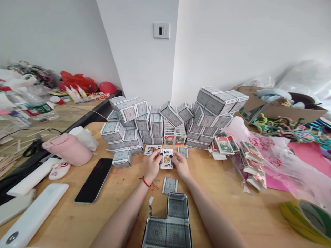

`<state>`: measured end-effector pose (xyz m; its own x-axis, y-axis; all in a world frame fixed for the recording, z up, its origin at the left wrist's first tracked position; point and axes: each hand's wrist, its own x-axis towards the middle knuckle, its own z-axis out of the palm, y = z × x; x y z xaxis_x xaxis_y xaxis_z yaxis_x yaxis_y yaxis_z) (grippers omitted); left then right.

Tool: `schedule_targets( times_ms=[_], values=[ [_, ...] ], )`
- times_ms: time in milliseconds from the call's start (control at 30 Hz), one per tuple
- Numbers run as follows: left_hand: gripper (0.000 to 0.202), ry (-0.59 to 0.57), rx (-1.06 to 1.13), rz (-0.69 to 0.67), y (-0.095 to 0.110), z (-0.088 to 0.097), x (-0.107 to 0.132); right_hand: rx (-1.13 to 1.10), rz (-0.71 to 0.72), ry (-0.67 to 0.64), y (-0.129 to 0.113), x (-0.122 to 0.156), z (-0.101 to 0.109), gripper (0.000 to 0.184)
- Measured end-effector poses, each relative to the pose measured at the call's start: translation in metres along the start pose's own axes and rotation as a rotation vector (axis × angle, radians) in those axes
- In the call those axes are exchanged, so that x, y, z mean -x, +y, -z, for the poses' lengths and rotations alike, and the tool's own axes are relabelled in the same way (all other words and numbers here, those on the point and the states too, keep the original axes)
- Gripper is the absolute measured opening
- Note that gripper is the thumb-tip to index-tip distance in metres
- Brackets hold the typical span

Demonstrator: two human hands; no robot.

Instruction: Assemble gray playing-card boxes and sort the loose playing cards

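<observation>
My left hand (153, 164) and my right hand (181, 164) meet over the wooden table (232, 206), each pinching a side of a face-up playing card (167, 159). Another face-up card (152, 149) lies just beyond my left hand. One face-down card (183, 152) lies beyond my right hand, and a second face-down card (170, 185) lies between my wrists. An open structure of folded cards (170, 224) stands at the table's near edge. A wall of several folded card cubes (168, 120) is stacked behind my hands.
A black phone (94, 179), a pink pouch (68, 148) and white devices (33, 213) lie at left. Card packs (224, 144) and a plastic bag (271, 155) are at right, a tape roll (310, 217) at far right. A cardboard box (279, 106) stands behind.
</observation>
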<state>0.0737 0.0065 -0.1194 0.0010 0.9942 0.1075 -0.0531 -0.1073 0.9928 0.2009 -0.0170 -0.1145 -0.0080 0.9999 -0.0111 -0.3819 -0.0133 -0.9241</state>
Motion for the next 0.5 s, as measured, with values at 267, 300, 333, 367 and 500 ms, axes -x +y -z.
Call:
schedule_targets(
  times_ms=[267,300,333,367,500],
  values=[
    [0.025,-0.042,-0.008,-0.012,-0.0057,0.0007,0.0001,-0.013,-0.023,0.018,0.003,-0.0004,0.0014,0.023],
    [0.028,-0.06,-0.016,-0.019,-0.0053,0.0011,0.0009,-0.018,-0.026,0.017,0.0029,-0.0003,0.0015,0.022],
    [0.031,-0.074,-0.024,-0.027,-0.0047,0.0015,0.0016,-0.021,-0.029,0.016,0.0026,-0.0002,0.0015,0.022],
    [0.034,-0.085,-0.032,-0.033,-0.004,0.0018,0.0022,-0.024,-0.033,0.014,0.0022,-0.0001,0.0014,0.022],
    [0.037,-0.106,-0.04,-0.037,-0.0016,0.0022,0.0031,-0.03,-0.038,0.019,0.0015,-0.0005,0.001,0.021]
  ],
)
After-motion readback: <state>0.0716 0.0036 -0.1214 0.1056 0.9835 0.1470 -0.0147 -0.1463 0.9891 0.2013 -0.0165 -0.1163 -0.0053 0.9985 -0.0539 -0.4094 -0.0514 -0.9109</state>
